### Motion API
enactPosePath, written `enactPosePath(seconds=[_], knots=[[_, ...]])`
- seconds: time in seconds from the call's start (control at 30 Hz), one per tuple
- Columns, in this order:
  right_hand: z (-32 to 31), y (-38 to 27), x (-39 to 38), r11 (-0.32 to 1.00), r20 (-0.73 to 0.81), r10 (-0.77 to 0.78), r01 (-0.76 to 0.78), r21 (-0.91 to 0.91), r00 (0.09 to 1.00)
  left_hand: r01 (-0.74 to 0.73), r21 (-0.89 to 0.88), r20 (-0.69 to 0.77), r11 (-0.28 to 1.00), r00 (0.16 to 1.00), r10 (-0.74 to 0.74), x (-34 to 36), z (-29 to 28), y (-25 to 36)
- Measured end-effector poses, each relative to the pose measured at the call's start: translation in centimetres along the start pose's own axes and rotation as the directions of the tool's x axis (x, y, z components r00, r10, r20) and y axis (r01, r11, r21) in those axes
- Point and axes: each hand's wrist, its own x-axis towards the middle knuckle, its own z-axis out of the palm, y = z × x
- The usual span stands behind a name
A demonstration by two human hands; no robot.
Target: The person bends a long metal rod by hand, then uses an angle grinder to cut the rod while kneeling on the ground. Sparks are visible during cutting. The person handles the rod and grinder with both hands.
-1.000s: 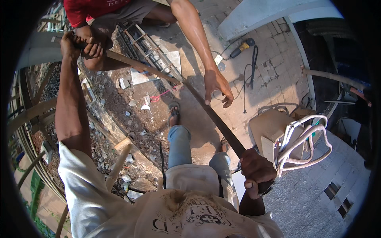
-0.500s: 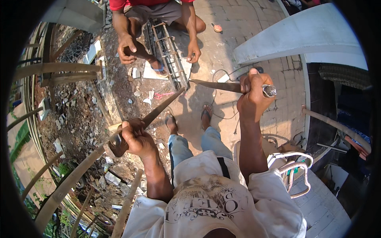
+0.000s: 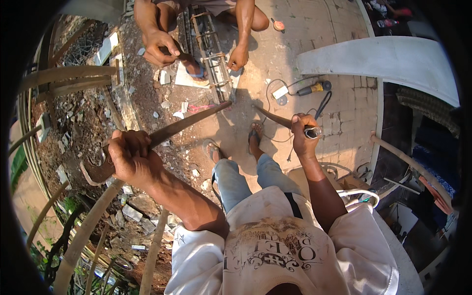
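Observation:
My left hand (image 3: 130, 157) is clenched around a long, dark, rusty steel bar (image 3: 184, 123) that has a hooked end (image 3: 96, 174) by my wrist. The bar slants up and right toward a rebar cage (image 3: 211, 49) on the ground. My right hand (image 3: 302, 130) grips a shorter dark rod (image 3: 273, 117) with a shiny pipe end (image 3: 313, 132). The rod's tip points at the long bar's tip, and I cannot tell whether they join. Another person's hands (image 3: 160, 46) work on the cage above.
A power tool with its cable (image 3: 314, 88) lies on the paved floor to the right. Rubble and broken tiles (image 3: 78, 128) cover the ground on the left, behind curved bamboo poles (image 3: 83, 231). A grey concrete slab (image 3: 383, 61) and a white wire frame (image 3: 364, 194) stand at right.
My left hand has dropped from far up by the other person down to my left side. My right hand has risen and come forward. The bar now shows as two slanted lengths.

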Motion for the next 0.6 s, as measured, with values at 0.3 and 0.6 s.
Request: enactPosePath(seconds=[0.3,0.6], knots=[[1.4,0.1,1.1,0.996,-0.432,-0.003,0.043,0.081,0.902,-0.002,0.12,-0.42,0.993,0.906,0.053,4.9,6.2,-1.1],[7.2,0.5,-5.5,0.979,-0.371,-0.003,-0.073,-0.192,0.929,-0.103,0.189,0.947,0.977,0.282,-0.154,-4.8,13.9,-0.8]])
